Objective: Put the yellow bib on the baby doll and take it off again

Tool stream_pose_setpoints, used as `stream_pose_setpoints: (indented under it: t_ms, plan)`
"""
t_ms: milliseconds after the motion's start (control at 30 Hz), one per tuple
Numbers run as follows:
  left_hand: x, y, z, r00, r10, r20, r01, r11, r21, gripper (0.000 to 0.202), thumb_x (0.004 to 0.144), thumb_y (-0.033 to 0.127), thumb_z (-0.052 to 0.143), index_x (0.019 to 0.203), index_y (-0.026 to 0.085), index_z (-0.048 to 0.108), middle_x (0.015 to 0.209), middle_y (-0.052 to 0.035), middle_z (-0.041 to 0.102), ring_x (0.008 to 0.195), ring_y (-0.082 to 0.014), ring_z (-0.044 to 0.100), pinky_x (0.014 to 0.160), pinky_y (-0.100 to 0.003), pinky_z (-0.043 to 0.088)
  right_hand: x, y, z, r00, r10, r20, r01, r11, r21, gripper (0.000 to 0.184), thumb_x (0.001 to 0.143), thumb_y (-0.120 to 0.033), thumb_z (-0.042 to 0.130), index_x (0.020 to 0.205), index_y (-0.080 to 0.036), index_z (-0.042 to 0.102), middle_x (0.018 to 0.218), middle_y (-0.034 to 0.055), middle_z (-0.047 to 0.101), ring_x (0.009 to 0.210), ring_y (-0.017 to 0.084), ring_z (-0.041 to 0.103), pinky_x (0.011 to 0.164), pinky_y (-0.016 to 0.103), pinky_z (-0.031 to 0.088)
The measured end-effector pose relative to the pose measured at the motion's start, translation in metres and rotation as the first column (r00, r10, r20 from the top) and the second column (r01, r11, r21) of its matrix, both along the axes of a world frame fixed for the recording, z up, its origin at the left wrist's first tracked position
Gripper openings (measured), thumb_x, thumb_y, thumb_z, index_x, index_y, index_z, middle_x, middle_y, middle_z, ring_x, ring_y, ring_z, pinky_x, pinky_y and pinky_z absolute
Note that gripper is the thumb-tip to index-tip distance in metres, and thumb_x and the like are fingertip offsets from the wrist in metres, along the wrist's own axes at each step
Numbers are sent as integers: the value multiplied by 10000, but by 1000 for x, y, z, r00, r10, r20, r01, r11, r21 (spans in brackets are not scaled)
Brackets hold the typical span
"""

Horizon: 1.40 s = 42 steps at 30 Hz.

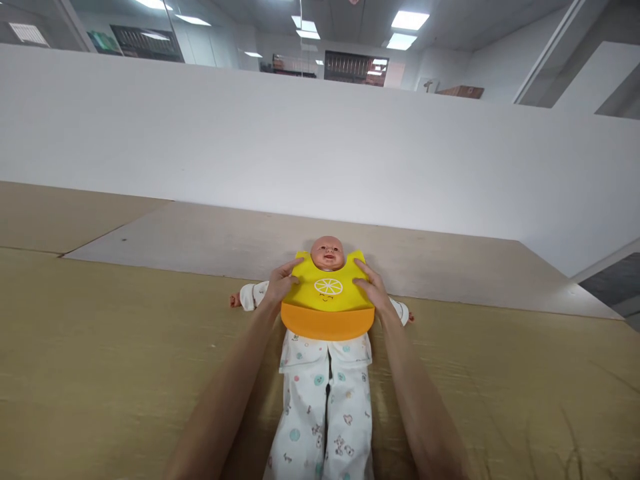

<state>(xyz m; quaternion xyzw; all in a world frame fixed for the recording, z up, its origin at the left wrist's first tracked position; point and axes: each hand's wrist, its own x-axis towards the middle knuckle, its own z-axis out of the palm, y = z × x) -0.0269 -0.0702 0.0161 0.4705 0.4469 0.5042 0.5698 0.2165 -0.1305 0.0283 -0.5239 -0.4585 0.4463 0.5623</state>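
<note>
A baby doll in white printed pyjamas lies on its back on a tan mat, head away from me. A yellow bib with an orange catch pocket and a lemon print covers its chest. My left hand rests on the bib's left upper edge, fingers stretched over it. Along the bib's right upper edge lies my right hand, fingers extended and flat. Both forearms reach in from the bottom of the view, one on each side of the doll.
Beyond the mat lies a pale wooden board, and a white partition wall rises behind it. Above the wall are office ceiling lights and shelves. A gap in the wall shows at the far right.
</note>
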Motion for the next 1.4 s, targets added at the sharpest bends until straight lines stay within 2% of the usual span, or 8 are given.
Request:
stream_pose_setpoints:
  t_ms: [167,333,533,667,767,900,1133,1400]
  plan:
    - [3,-8,7,996,74,43,-74,997,-3,554,504,121,636,1045,172,742,813,-10,720,651,-141,589,568,-237,427,-4,-8,10,984,-8,-178,4,1000,-22,592,635,-279,654,1227,-274,649,1322,-22,586,1165,229,584,968,330,486]
    - [5,-11,4,993,90,70,-86,994,-60,559,542,148,669,1097,93,714,449,75,477,452,-78,434,453,-207,311,-2,-2,1,975,-105,-197,96,994,-55,456,595,-255,648,1044,-226,724,1231,6,647,1158,222,584,961,314,479]
    - [0,-1,-7,991,60,116,-50,995,-85,507,558,179,696,1060,117,726,418,95,408,421,-66,408,433,-203,278,5,11,-15,923,-21,-384,7,999,-38,551,591,-235,632,1141,-226,668,1240,6,642,1130,203,600,942,304,490]
    - [0,4,-11,983,77,169,-62,994,-96,419,519,190,703,931,131,753,480,73,486,472,-67,447,455,-200,300,4,7,-7,892,57,-449,-69,998,-10,811,618,-242,624,1407,-293,444,1225,6,646,1007,184,650,854,308,521]
    - [0,6,-16,984,59,169,-43,994,-98,383,519,190,697,895,141,755,489,71,487,488,-68,453,460,-195,296,4,9,0,916,70,-396,-99,994,-53,875,663,-268,651,1464,-389,319,1196,-28,653,905,152,670,766,274,527]
    - [-1,6,-23,993,48,108,-40,996,-78,390,557,199,668,931,128,753,452,89,411,427,-49,347,429,-196,218,12,31,1,944,112,-309,-147,985,-93,723,663,-327,697,1355,-323,487,1039,-26,693,796,128,655,674,232,505]
    - [2,9,-27,994,100,40,-97,992,-76,341,555,195,636,869,140,755,411,90,386,401,-61,313,435,-221,194,18,63,-12,994,109,-28,-112,981,-156,226,557,-260,649,763,-170,624,653,-26,625,555,98,533,516,199,379]
    - [3,4,-23,994,103,20,-101,990,-94,454,539,161,583,964,86,725,393,113,309,384,-43,227,430,-225,102,10,58,9,956,-71,285,63,997,36,371,552,-251,496,850,-154,694,813,25,680,644,115,539,564,220,388]
